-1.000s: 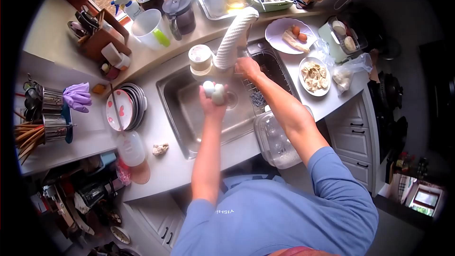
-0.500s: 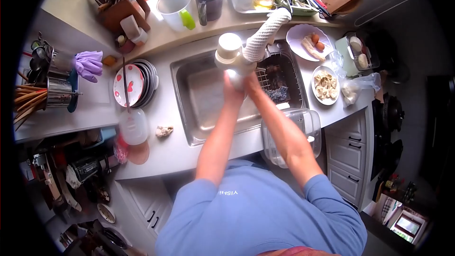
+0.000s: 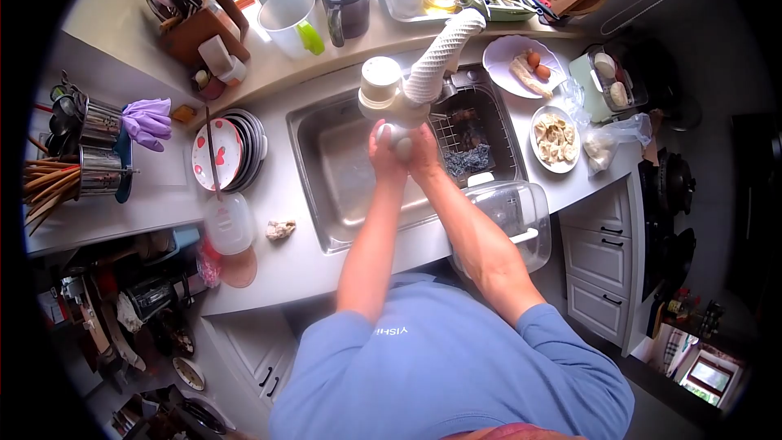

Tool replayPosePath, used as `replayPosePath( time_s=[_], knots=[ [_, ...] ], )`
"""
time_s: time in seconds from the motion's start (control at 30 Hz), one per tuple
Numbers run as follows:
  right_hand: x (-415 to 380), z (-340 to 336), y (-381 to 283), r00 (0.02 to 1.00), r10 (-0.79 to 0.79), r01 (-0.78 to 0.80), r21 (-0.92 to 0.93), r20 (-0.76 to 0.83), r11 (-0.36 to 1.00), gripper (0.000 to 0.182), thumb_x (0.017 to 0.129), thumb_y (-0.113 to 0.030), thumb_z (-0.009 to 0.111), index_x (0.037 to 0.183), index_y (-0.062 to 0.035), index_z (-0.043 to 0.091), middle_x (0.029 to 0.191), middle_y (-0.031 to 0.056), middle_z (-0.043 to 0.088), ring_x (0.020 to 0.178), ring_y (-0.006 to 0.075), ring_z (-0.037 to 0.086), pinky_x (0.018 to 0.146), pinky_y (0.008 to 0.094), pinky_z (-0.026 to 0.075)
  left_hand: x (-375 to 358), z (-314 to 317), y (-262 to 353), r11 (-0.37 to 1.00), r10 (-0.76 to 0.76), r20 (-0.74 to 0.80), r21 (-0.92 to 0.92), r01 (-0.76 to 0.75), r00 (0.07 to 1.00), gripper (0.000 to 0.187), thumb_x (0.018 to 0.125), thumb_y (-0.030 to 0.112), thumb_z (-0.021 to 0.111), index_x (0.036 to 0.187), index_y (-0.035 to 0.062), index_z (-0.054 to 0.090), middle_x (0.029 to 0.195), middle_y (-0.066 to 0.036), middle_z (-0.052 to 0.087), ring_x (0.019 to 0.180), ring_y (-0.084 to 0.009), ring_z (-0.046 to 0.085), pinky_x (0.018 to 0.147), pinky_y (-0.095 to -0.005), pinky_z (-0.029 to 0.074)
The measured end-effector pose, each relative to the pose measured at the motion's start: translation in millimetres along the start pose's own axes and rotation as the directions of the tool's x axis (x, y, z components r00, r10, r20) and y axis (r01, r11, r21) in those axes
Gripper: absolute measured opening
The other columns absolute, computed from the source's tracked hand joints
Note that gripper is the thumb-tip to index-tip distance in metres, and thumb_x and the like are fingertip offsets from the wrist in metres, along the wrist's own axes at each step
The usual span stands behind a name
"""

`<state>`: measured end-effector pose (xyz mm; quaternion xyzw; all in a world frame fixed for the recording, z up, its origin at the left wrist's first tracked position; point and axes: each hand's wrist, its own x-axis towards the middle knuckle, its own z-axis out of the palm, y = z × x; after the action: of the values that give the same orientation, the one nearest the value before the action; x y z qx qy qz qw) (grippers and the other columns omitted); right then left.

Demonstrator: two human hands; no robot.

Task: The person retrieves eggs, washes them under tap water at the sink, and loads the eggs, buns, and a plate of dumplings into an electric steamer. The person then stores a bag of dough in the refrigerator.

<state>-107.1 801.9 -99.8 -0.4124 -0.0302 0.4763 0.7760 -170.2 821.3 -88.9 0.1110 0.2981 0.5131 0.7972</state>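
Observation:
Both my hands are together over the sink [image 3: 342, 171], just below a white faucet with a thick spiral-textured neck [image 3: 444, 53] and a round white attachment [image 3: 381, 81]. My left hand [image 3: 384, 156] curls around the left side of a white egg-shaped object [image 3: 402, 147]. From the other side, my right hand [image 3: 424, 152] closes on the same object. Another pale rounded shape shows between the fingers, directly under the faucet. Its exact kind is hard to make out, and the faucet partly covers the fingertips.
Right of the basin are a wire rack [image 3: 456, 130], a plate with brown eggs [image 3: 505, 53], a bowl of dumplings [image 3: 538, 147] and a clear lidded container [image 3: 509, 224]. Stacked plates [image 3: 218, 155] stand left. Pitchers [image 3: 289, 24] line the sill behind.
My hands have drawn slightly down and toward me under the faucet, and the white object between them shows more clearly. The whole view has shifted slightly.

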Motion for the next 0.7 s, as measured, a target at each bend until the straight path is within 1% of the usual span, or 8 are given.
replayPosePath(
  time_s=[0.13,0.27,0.33,0.43,0.47,0.57,0.6,0.7],
  knots=[
    [3,3,6,0.999,-0.037,0.037,-0.022,0.008,0.999,0.016,0.093,-0.016,0.051,0.104,-0.0065,0.057,0.098,0.0015,0.060,0.087,0.0117,0.056,0.075,0.0260,0.048,0,2,5,0.999,0.022,-0.074,-0.045,-0.025,0.997,0.048,0.088,0.041,0.063,0.119,0.0075,0.048,0.097,-0.007,0.057,0.091,-0.0207,0.058,0.084,-0.0361,0.051],
    [-2,24,-7,0.997,0.073,-0.071,0.050,-0.040,0.996,0.021,0.093,-0.024,0.051,0.101,-0.0067,0.059,0.093,0.0032,0.061,0.079,0.0134,0.059,0.069,0.0278,0.049,-7,16,19,0.964,-0.157,-0.195,-0.244,0.107,0.968,0.044,0.092,0.049,0.052,0.102,0.0062,0.056,0.077,-0.005,0.058,0.078,-0.0193,0.059,0.078,-0.0344,0.052],
    [13,12,5,0.993,0.121,-0.120,0.103,-0.006,0.987,0.025,0.092,-0.029,0.051,0.101,-0.0067,0.059,0.090,0.0044,0.062,0.074,0.0148,0.060,0.066,0.0293,0.049,-6,19,24,0.961,-0.174,-0.164,-0.245,0.130,0.971,0.041,0.092,0.046,0.050,0.100,0.0062,0.057,0.078,-0.006,0.059,0.078,-0.0200,0.059,0.077,-0.0360,0.052],
    [22,20,7,0.992,0.088,-0.084,0.046,-0.086,0.995,0.028,0.091,-0.030,0.053,0.101,-0.0057,0.059,0.085,0.0054,0.062,0.069,0.0164,0.061,0.062,0.0309,0.050,0,21,28,0.960,-0.181,-0.172,-0.243,0.136,0.968,0.036,0.094,0.040,0.047,0.097,0.0063,0.058,0.078,-0.007,0.060,0.077,-0.0218,0.058,0.076,-0.0377,0.051],
    [21,20,1,0.994,0.080,-0.081,-0.010,-0.070,0.997,0.028,0.092,-0.030,0.051,0.104,-0.0053,0.058,0.085,0.0067,0.059,0.075,0.0196,0.060,0.066,0.0364,0.053,1,22,29,0.963,-0.172,-0.168,-0.238,0.130,0.971,0.035,0.094,0.040,0.046,0.098,0.0065,0.058,0.077,-0.007,0.060,0.077,-0.0220,0.058,0.076,-0.0373,0.051],
    [19,28,-4,0.996,0.028,-0.029,-0.009,-0.083,1.000,0.027,0.090,-0.030,0.055,0.105,-0.0068,0.058,0.094,0.0051,0.062,0.078,0.0164,0.062,0.067,0.0308,0.051,9,19,24,0.975,-0.106,-0.167,-0.209,0.070,0.980,0.038,0.098,0.044,0.040,0.101,0.0078,0.053,0.084,-0.009,0.059,0.077,-0.0225,0.058,0.076,-0.0374,0.052],
    [15,34,-9,0.993,0.037,-0.038,-0.002,-0.110,0.999,0.029,0.091,-0.029,0.054,0.110,-0.0070,0.057,0.101,0.0051,0.061,0.084,0.0169,0.062,0.072,0.0328,0.052,10,19,22,0.974,-0.097,-0.178,-0.221,0.057,0.979,0.039,0.099,0.045,0.039,0.101,0.0079,0.052,0.085,-0.009,0.059,0.077,-0.0224,0.057,0.076,-0.0374,0.052],
    [5,42,-19,0.997,-0.056,0.060,-0.079,0.062,0.995,0.031,0.094,-0.029,0.052,0.116,-0.0076,0.054,0.107,0.0044,0.057,0.091,0.0174,0.059,0.078,0.0362,0.052,18,18,19,0.970,-0.094,-0.148,-0.238,0.057,0.985,0.040,0.100,0.041,0.034,0.111,0.0060,0.050,0.099,-0.009,0.056,0.088,-0.0261,0.058,0.079,-0.0410,0.051]
  ],
)
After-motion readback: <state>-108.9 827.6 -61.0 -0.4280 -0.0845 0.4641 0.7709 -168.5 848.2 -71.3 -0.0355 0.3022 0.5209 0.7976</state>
